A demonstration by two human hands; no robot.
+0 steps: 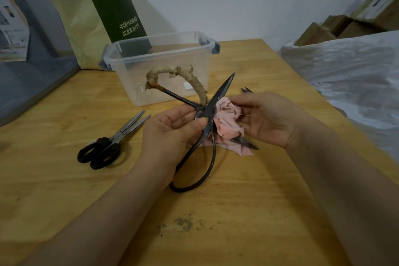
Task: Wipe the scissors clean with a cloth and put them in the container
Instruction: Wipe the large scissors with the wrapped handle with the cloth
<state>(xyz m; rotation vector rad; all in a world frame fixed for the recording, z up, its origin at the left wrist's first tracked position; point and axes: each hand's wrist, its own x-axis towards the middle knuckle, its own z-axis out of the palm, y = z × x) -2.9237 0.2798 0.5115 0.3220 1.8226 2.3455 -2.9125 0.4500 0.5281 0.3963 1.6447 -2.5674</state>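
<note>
My left hand point(170, 131) pinches a pair of old dark iron scissors point(222, 90) at the pivot and holds them spread wide above the wooden table point(248, 211). One handle loop is wrapped in tan tape, the other is bare. My right hand point(267, 119) grips a bunched pink cloth point(228, 119) against the lower blade, whose tip sticks out below the cloth. The clear plastic container point(194, 39) with grey latches stands just behind, open.
Black-handled scissors point(103, 149) lie closed on the table to the left. Dark pointed tips of another small tool point(246, 89) show behind my right hand. A green and yellow bag point(97, 19) leans on the wall; white plastic sheeting point(349, 71) covers the right side.
</note>
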